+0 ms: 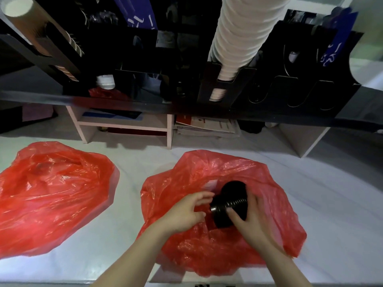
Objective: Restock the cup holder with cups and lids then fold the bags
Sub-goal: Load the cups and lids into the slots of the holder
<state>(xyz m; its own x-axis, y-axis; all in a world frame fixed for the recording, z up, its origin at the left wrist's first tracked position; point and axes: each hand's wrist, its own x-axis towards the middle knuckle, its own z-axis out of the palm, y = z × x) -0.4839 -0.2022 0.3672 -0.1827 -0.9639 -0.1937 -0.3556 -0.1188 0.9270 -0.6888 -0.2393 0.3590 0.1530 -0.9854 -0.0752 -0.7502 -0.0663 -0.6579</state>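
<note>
A stack of black lids (229,200) lies on its side inside the open mouth of a red plastic bag (219,168) on the white counter. My right hand (246,220) grips the stack from the near right. My left hand (186,210) is just left of the stack with fingers spread, fingertips near the lids and the bag's plastic. A second red bag (51,183) lies crumpled at the left. The black cup holder (259,88) stands on the shelf above, with a tall stack of white cups (242,36) in one slot and brown cups (41,32) at the far left.
A dark shelf edge (186,108) runs across above the counter. Under it stand a small pinkish rack (124,125) with flat items and a pile of papers (207,125). A small white container (105,81) and a bit of red plastic sit on the shelf.
</note>
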